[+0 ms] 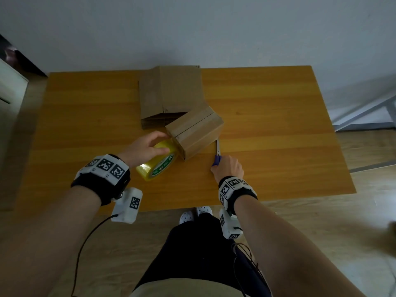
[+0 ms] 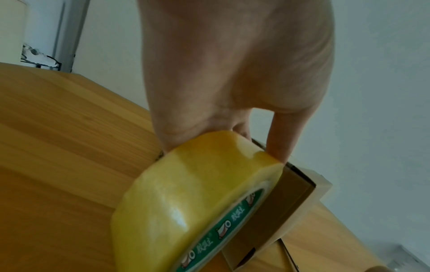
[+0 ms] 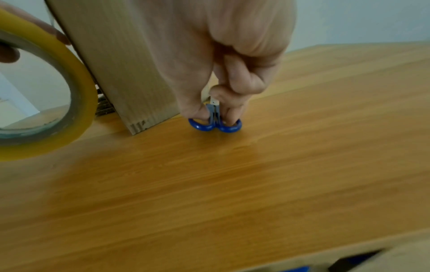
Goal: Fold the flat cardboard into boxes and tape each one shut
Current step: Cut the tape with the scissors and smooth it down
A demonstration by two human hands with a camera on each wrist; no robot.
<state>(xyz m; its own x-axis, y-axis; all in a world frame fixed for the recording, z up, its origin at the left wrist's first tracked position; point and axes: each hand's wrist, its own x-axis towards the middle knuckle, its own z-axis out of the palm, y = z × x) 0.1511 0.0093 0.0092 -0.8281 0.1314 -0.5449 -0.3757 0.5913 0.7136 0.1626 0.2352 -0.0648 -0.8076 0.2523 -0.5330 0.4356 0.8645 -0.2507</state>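
A folded cardboard box stands on the wooden table, with a stack of flat cardboard behind it. My left hand grips a yellow tape roll held against the box's near-left side; the roll fills the left wrist view beside the box. My right hand has its fingers in the blue handles of scissors lying on the table just right of the box. The right wrist view shows the handles, the box and the tape roll.
The table's right half and near strip are bare wood. A grey wall runs behind the table. A metal frame stands on the floor at right, a white cabinet at left. My legs and white shoes are below the near edge.
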